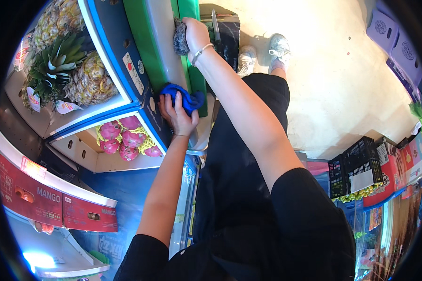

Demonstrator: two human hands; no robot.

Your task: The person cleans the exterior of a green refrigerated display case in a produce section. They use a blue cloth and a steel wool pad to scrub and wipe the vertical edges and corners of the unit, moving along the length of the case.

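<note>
My left hand (178, 116) presses a blue cloth (183, 98) onto the near end of a long pale surface (161, 38) with green edges. Further along the same surface, my right hand (197, 37) grips a grey, fuzzy-looking scrubbing pad or cloth (180, 37) at the green edge. A bracelet circles the right wrist. Just right of that hand, a knife (216, 24) lies with its blade pointing away, on or beside a dark marbled box (229, 35).
Pineapples (91, 79) in a box and netted dragon fruit (130, 135) stand at left, above red mango cartons (31, 196). Black plastic crates (355, 165) with green fruit are at right. Purple plastic stools or crates (404, 49) line the upper right, and the person's shoes (279, 49) are on the pale floor.
</note>
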